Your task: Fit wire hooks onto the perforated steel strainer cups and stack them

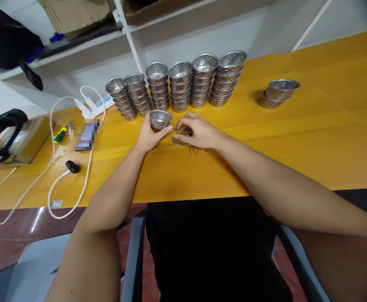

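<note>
Head view, perforated cup [160,120] clamped in left fingers [164,133], wires [179,142] at right fingers [183,138], right grip unclear

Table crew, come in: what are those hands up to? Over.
Left hand holding perforated metal cup. Right hand at the thin wire loops, grip unclear. Cup stacks stand beyond, apart from the loops.

Silver hole-speckled cups [160,121], coppery wire rings [179,142], yellow-orange tabletop [164,178], white cables [59,217]
</note>
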`<state>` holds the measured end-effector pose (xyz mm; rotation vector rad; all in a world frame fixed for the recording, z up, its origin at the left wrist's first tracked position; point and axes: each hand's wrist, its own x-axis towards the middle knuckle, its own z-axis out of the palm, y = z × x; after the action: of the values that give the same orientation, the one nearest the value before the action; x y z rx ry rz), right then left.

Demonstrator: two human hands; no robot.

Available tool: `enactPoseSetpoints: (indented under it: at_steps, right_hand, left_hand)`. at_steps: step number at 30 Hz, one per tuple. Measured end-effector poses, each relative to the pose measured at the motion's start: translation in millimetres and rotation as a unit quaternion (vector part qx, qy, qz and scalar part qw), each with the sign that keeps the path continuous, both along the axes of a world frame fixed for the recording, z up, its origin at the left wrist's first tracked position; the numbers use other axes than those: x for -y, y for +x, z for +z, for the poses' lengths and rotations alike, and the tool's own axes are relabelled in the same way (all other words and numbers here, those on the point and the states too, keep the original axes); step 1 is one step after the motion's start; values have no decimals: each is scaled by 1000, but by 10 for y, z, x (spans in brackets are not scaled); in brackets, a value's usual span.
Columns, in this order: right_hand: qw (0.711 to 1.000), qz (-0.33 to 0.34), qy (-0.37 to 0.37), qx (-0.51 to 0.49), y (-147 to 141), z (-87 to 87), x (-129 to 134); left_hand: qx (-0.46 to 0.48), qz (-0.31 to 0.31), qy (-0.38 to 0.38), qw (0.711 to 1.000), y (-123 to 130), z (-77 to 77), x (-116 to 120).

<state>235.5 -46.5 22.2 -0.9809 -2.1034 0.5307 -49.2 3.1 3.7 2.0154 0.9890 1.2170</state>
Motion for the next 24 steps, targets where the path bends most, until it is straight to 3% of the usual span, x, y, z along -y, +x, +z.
enactPoseSetpoints:
  at_steps: [8,13,16,20,24]
  right_hand:
    - [996,-29,11,-89,-46,27,30]
    - [993,16,9,-114,-118,-44,41]
    - [994,39,30,-95,-128,16,53]
    - [998,-14,42,-35,205,270,-34]
    - [985,-42,-96,138,879,534,-153]
  left_hand:
    - [-1,-23,-15,1000,24,19,44]
    - [-19,-91,15,996,72,-3,93]
    - [-15,-129,14,991,117,-47,112]
    - [-38,-112,-12,993,92,-69,112]
    - [-57,-82,-45,994,39,-23,124]
